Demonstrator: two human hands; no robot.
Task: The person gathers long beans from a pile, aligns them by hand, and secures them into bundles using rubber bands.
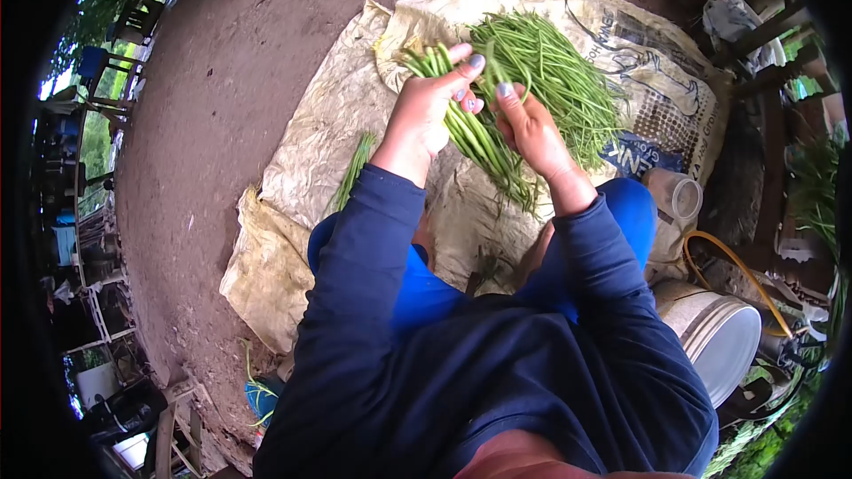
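My left hand is closed around a bundle of long green beans, whose ends stick out above the fingers and trail down to the right. Close beside it, my right hand pinches a green bean between thumb and fingers; the bean is slightly blurred. Behind both hands a large loose pile of green beans lies on the spread woven sacks. Left of my left forearm rests a small separate bunch of green beans, partly hidden by the sleeve.
Bare dirt floor stretches to the left. On the right are a clear plastic container, a large pail and a curved orange handle or hose. Wooden posts and rails stand along the right edge.
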